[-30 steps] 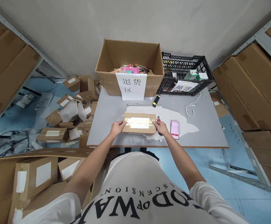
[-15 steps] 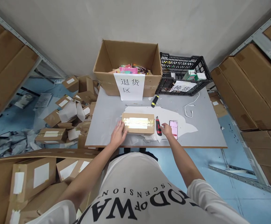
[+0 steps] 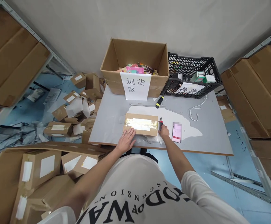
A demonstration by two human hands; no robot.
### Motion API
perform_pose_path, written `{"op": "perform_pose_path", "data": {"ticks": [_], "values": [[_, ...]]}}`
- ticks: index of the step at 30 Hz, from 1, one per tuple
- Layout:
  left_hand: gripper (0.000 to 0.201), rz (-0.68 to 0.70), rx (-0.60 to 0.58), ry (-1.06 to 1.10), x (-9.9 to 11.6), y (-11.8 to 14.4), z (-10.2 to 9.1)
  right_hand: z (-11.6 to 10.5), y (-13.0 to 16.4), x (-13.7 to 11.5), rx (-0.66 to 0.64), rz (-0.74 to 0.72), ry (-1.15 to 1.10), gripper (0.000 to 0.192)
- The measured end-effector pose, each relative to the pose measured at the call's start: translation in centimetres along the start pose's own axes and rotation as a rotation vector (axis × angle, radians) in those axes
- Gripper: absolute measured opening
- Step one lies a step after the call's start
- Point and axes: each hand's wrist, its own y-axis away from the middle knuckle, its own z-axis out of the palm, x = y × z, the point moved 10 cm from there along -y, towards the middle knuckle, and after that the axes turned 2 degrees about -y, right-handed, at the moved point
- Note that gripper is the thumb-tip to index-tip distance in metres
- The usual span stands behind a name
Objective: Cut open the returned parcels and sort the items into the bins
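Observation:
A taped cardboard box (image 3: 128,120) with a white label lies flat near the front of the table. My left hand (image 3: 126,139) rests against its near left edge, fingers stretched out and touching the cardboard. To the right of the box, my right hand (image 3: 164,132) is closed around a red and black utility knife (image 3: 161,119), whose head points away from me. The knife's lower part is hidden by my fingers. Just right of that hand lies a phone (image 3: 176,133) with a pink screen.
An open carton (image 3: 107,77) with a paper sign and colourful packets stands at the table's back. Beside it is a black plastic crate (image 3: 165,88) with small boxes. A black and yellow cutter (image 3: 159,102) and white cable (image 3: 190,114) lie nearby. Boxes (image 3: 58,128) crowd the left floor.
My right hand has moved from beside the knife to a grip around it. My left hand has slid from the box's left end to its near edge. The view has shifted slightly.

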Motion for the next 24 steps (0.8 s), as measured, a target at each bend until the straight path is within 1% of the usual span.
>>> {"op": "perform_pose_path", "data": {"ticks": [3,5,7,9,11,13,15,17,19,21,24], "values": [[0.056,0.001,0.005,0.002,0.1,0.1,0.1,-0.5,0.4,-0.1,0.005,-0.029,-0.036,0.044],[0.056,-0.001,0.01,0.002,0.0,0.1,0.1,-1.7,0.6,-0.3,0.03,-0.058,-0.075,0.041],[0.055,-0.005,0.016,-0.002,0.0,0.0,0.0,-4.2,0.8,-1.0,0.099,-0.116,-0.161,0.041],[0.055,-0.006,0.022,-0.006,-0.1,-0.1,-0.2,-7.9,1.1,-2.5,0.192,-0.212,-0.273,0.043],[0.055,-0.002,0.031,-0.004,-0.1,-0.1,-0.5,-11.8,1.8,-4.9,0.262,-0.339,-0.36,0.045],[0.054,0.011,0.037,0.004,-0.1,-0.1,-0.8,-15.1,3.2,-8.7,0.287,-0.517,-0.385,0.048],[0.053,0.023,0.039,0.011,-0.1,-0.2,-1.1,-16.8,5.4,-13.1,0.226,-0.718,-0.366,0.056],[0.053,0.03,0.038,0.014,-0.1,-0.4,-1.3,-16.8,8.1,-17.3,0.137,-0.907,-0.298,0.062],[0.053,0.038,0.042,0.019,-0.2,-0.5,-1.4,-15.4,10.5,-20.4,0.022,-1.041,-0.202,0.061],[0.054,0.049,0.05,0.026,-0.1,-0.6,-1.5,-13.3,12.2,-22.1,-0.085,-1.097,-0.1,0.056],[0.054,0.039,0.071,0.022,-0.3,-0.6,-1.5,-10.5,13.1,-22.7,-0.199,-1.103,0.029,0.051]]}}
